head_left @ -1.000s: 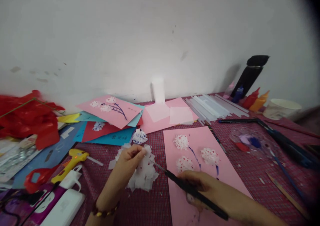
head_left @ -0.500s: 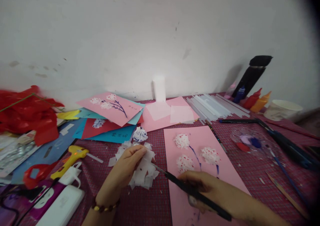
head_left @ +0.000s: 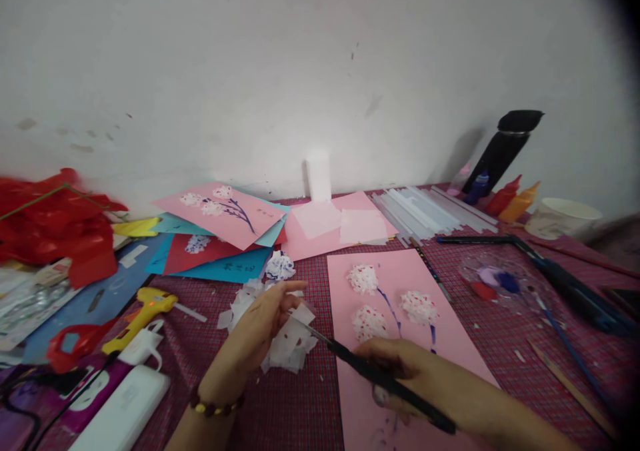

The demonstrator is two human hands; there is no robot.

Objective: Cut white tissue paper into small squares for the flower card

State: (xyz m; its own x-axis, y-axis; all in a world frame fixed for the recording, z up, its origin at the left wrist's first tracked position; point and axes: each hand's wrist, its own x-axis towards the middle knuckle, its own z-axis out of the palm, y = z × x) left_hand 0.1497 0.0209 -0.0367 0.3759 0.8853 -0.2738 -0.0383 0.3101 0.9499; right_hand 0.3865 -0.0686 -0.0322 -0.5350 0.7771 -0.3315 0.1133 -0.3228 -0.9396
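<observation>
**Asker:** Left of the card, what is that white heap?

**Me:** Tissue, torn into scraps, lying on the cloth just beside the card's left edge. My left hand hangs over it, fingers stretched out toward the card and loosely together, not closed on anything. I cannot tell whether the palm touches the scraps.

**Asker:** And the other hand?

**Me:** My right hand sits over the near part of the card, fingers curled tight round a brush. Its black handle runs back along my wrist. The thin tip crosses the card's left edge and meets the tissue just under my left fingertips.

**Asker:** What is on the card?

**Me:** Three white flowers with red specks, on blue stems. They fill its far half, beyond my right hand.

**Asker:** Anything else close by?

**Me:** Right of the card lies a palette with purple, blue and red paint. Well left of the card, past the tissue, lies a yellow glue gun. Behind the card's far right corner lies a row of clear sticks.
</observation>
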